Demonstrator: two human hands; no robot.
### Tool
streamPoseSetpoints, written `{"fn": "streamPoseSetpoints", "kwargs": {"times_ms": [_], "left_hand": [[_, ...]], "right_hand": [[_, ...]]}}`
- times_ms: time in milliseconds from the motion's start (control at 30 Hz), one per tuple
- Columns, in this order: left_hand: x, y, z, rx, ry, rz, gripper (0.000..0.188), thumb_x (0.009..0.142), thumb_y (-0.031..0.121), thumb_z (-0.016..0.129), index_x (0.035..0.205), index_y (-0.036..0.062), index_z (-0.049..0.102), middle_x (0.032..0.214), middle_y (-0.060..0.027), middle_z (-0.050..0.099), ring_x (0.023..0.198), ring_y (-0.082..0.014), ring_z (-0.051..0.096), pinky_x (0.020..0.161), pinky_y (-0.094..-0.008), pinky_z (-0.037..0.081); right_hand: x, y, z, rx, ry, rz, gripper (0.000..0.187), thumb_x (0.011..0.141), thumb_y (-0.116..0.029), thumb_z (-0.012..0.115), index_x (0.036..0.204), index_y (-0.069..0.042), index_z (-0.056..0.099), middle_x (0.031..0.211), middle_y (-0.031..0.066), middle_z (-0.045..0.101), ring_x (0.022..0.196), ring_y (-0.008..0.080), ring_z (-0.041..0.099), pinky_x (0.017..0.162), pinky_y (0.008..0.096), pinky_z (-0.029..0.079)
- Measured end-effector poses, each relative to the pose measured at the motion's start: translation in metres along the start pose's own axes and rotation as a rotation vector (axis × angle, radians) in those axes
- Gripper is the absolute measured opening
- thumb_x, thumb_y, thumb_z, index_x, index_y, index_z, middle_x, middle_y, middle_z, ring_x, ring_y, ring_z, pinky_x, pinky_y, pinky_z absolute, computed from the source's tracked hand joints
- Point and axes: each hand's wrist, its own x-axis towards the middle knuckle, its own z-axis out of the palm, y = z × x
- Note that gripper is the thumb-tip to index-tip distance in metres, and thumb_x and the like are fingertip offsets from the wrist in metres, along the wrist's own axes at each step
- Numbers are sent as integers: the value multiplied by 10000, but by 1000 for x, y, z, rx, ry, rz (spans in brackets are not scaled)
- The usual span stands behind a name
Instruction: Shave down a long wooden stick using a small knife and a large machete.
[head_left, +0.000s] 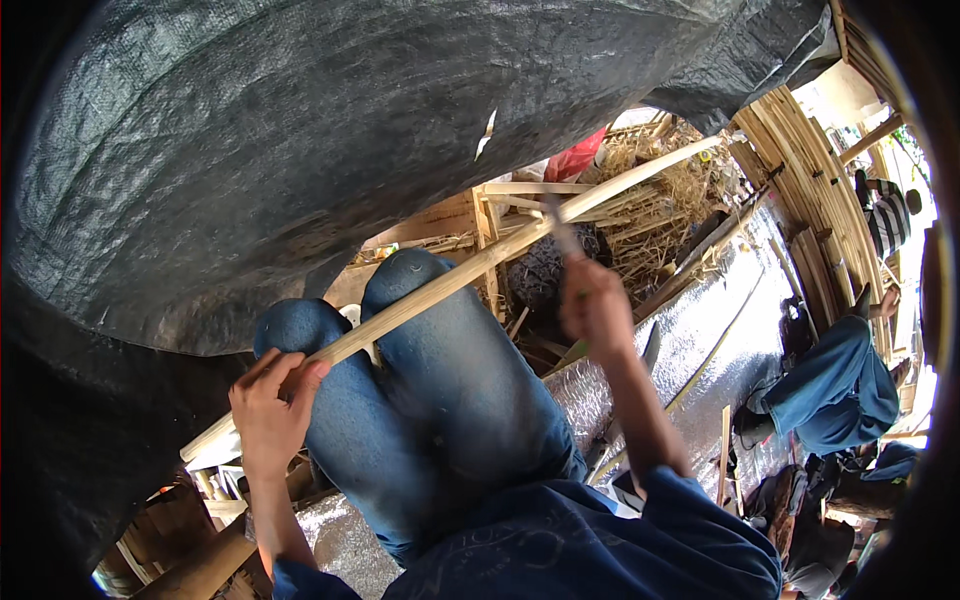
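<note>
A long, pale split bamboo pole [450, 287] slants across my knees from lower left to upper right. My left hand [275, 415] is closed round it near its lower left end, with the thumb on top. In my right hand [597, 310], a fist smeared by motion, is a knife. Its blurred blade [563, 232] points up and appears to meet or cross the pole beyond my right knee. Whether the edge is cutting into the bamboo cannot be made out.
A large black tarp [300, 150] hangs close at the front left. Ahead lie heaps of shavings [670, 190] and a red bag [575, 158]. Silver foil sheeting [720, 330] spreads to my right. Bamboo lengths [820, 200] stand far right, near another person's jeans-clad legs [840, 385].
</note>
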Motion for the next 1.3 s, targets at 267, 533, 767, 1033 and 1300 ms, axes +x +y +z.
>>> {"fn": "streamPoseSetpoints", "kwargs": {"times_ms": [267,533,767,1033,1300], "left_hand": [[-2,10,3,-8,-19,-22,210,790,197,727,774,10,634,637,-80,576,502,-191,574,470,-304,392],[-9,10,8,34,25,17,227,792,225,728,775,21,628,621,-75,553,475,-207,541,458,-323,371],[-7,7,6,11,8,-19,218,781,210,736,775,19,630,623,-74,549,478,-199,538,456,-323,362],[-7,6,5,-23,4,17,226,790,205,731,777,4,627,624,-87,544,480,-197,540,461,-319,358],[-4,-1,7,10,33,42,190,819,138,700,821,-24,601,640,-104,484,527,-206,478,486,-346,347]], "right_hand": [[6,-2,-25,86,-122,-66,296,985,-341,442,872,-77,515,536,-59,344,403,33,291,357,201,189],[-23,12,35,-184,-211,-108,316,990,-354,426,826,-93,494,550,-63,374,407,47,339,365,209,239],[21,-27,-19,154,47,-98,192,977,-315,466,895,-143,491,544,-93,271,404,27,215,363,204,148],[-1,-2,-3,361,-76,152,268,980,-402,424,908,-152,486,539,-42,291,396,43,221,358,195,161],[-19,3,-80,304,18,85,142,957,-270,448,992,-132,448,608,19,397,469,90,337,411,224,255]]}}
